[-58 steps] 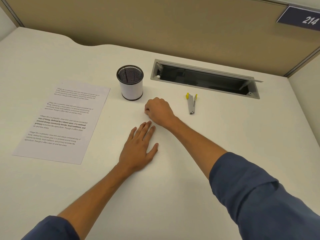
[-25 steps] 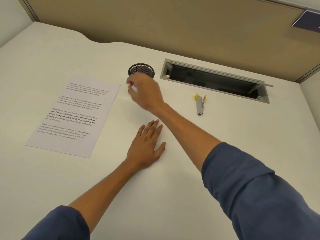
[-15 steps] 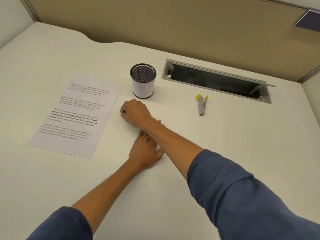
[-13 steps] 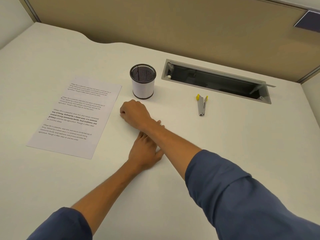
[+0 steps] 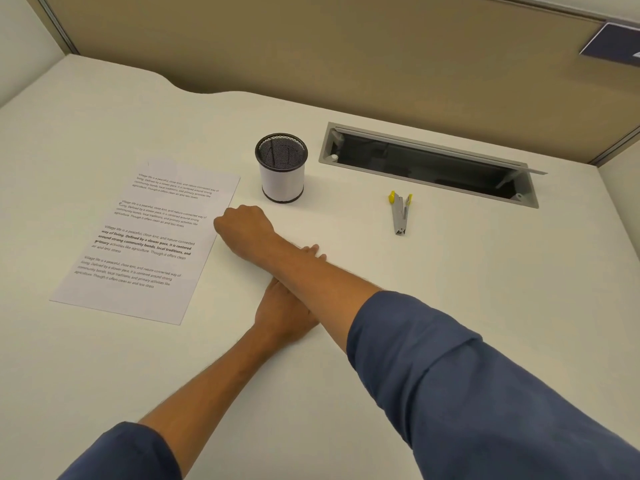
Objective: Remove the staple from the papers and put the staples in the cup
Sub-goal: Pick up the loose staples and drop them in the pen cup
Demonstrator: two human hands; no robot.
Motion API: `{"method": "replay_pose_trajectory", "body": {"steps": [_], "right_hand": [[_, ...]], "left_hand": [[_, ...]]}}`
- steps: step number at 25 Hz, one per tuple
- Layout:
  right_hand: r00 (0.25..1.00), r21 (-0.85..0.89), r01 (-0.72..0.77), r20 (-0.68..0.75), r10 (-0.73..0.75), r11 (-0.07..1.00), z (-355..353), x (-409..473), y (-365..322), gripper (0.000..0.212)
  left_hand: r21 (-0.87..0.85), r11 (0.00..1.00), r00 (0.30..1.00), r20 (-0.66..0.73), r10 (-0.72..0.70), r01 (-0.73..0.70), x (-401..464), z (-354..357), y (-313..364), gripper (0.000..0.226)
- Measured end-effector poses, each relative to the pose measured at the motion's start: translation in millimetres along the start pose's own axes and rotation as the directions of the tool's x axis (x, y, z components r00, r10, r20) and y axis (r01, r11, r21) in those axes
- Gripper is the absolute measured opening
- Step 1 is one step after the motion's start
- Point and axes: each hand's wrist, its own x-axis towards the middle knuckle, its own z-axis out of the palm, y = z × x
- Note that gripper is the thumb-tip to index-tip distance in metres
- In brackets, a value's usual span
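Observation:
The printed papers (image 5: pixel 145 237) lie flat at the left of the desk, with two small dark staple-like marks (image 5: pixel 121 204) at their left margin. A black mesh cup (image 5: pixel 281 168) with a white band stands upright behind the sheet's right corner. My right hand (image 5: pixel 242 227) rests in a fist at the papers' right edge, in front of the cup; whatever is under its curled fingers is hidden. My left hand (image 5: pixel 282 311) lies flat on the desk, palm down, its fingers crossed over by my right forearm.
A grey staple remover (image 5: pixel 399 213) with yellow tips lies on the desk to the right of the cup. Behind it is an open grey cable tray (image 5: pixel 429 161) sunk into the desk. A tan partition runs along the back edge.
My right hand went from above the cup down to the desk, then slid left to the papers' edge. My left hand stayed flat.

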Motion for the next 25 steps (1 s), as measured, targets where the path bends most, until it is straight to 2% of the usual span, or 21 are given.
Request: {"method": "replay_pose_trajectory", "body": {"steps": [2,4,7,9,11,12,13,14,17,22,25], "right_hand": [[0.999,-0.017,0.022,0.030,-0.022,1.000,1.4,-0.7,-0.8,0.023],[0.999,0.042,0.002,0.044,-0.003,0.999,3.4,-1.4,4.1,0.021],[0.989,0.255,-0.092,-0.090,0.119,0.963,1.2,-4.4,22.6,0.017],[0.931,0.409,-0.129,-0.265,0.252,0.904,-9.3,-8.8,41.0,0.017],[0.811,0.534,-0.172,-0.400,0.426,0.828,-21.3,-13.5,65.8,0.017],[0.754,0.579,-0.206,-0.420,0.505,0.789,-25.5,-13.4,79.6,0.018],[0.725,0.602,-0.250,-0.403,0.559,0.758,-27.5,-12.4,93.0,0.018],[0.727,0.610,-0.292,-0.359,0.585,0.736,-28.3,-10.7,104.5,0.019],[0.796,0.651,-0.300,-0.231,0.559,0.697,-24.1,-3.6,125.5,0.022],[0.767,0.660,-0.311,-0.250,0.591,0.684,-22.9,-0.3,132.4,0.009],[0.764,0.653,-0.312,-0.259,0.591,0.690,-23.0,-1.2,134.6,0.015]], "left_hand": [[0.002,1.000,1.000,-0.004,0.017,-0.017,-0.1,2.3,-1.0,0.073],[-0.058,0.998,1.000,-0.024,-0.017,0.016,0.6,3.7,-2.0,0.074],[-0.096,0.995,0.998,-0.059,-0.028,0.023,0.0,1.9,1.6,0.074],[-0.063,0.998,0.995,-0.095,-0.008,0.002,0.5,0.6,3.1,0.069],[-0.034,0.999,0.994,-0.109,-0.014,0.011,1.3,2.2,2.2,0.066],[-0.031,0.999,0.993,-0.114,-0.022,0.019,1.1,3.6,1.5,0.066],[-0.030,0.999,0.993,-0.111,-0.028,0.025,1.0,5.6,0.6,0.066],[-0.031,0.999,0.994,-0.104,-0.033,0.029,0.8,5.4,0.8,0.066],[-0.021,0.999,0.995,-0.090,-0.032,0.030,0.4,6.0,1.0,0.066],[-0.016,0.999,0.995,-0.088,-0.038,0.037,0.2,4.5,1.7,0.067],[-0.011,0.999,0.995,-0.090,-0.035,0.034,0.4,5.1,0.9,0.067]]}}
